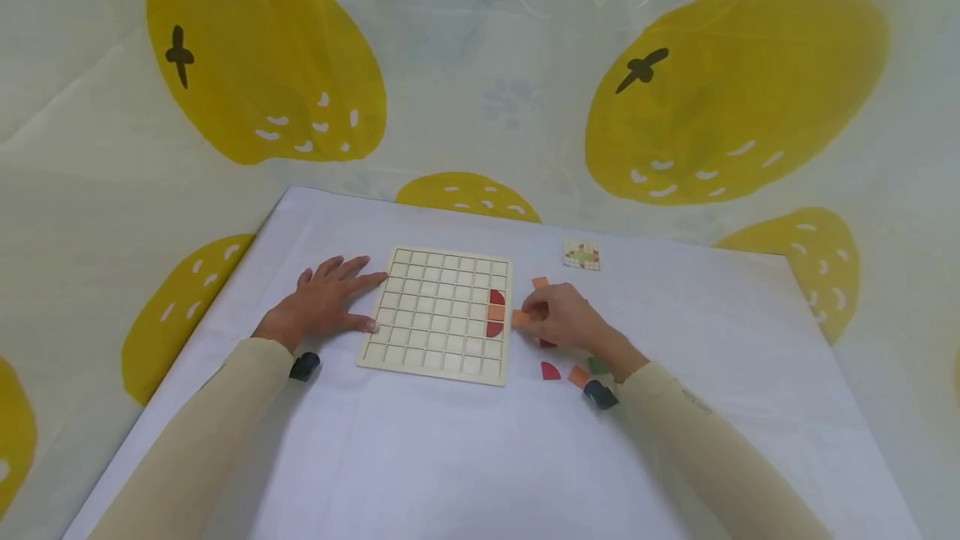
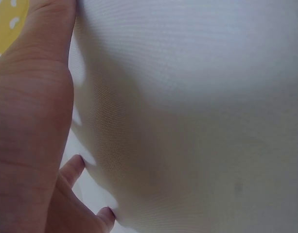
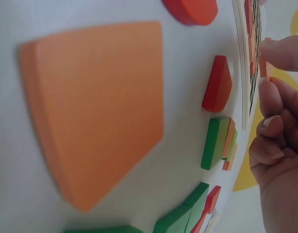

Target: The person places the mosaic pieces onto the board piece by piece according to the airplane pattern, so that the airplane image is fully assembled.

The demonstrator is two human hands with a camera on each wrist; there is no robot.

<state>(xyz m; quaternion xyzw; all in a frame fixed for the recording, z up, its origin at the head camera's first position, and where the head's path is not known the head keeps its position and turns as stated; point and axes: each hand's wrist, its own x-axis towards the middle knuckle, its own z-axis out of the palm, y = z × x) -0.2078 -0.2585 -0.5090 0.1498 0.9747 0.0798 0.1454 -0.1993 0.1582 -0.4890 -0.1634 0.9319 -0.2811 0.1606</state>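
Note:
A pale wooden grid board [image 1: 427, 307] lies on the white cloth. Along its right side sit two red quarter-round tiles [image 1: 494, 329] with an orange square tile [image 1: 496, 312] between them. My left hand [image 1: 318, 305] is spread flat at the board's left edge, its thumb and a fingertip touching the rim. Just off the right edge, my right hand [image 1: 564, 317] pinches another orange tile [image 1: 521, 318] between thumb and finger; the right wrist view shows this orange tile [image 3: 263, 68] edge-on. In the left wrist view, part of the left hand [image 2: 29, 121] appears over the cloth.
Loose tiles lie around my right hand: a red quarter-round [image 1: 551, 371], an orange tile [image 1: 578, 377], a green tile [image 1: 597, 365] and others partly hidden. A small pattern card [image 1: 582, 255] lies behind them. A lemon-printed sheet [image 1: 480, 65] hangs at the back.

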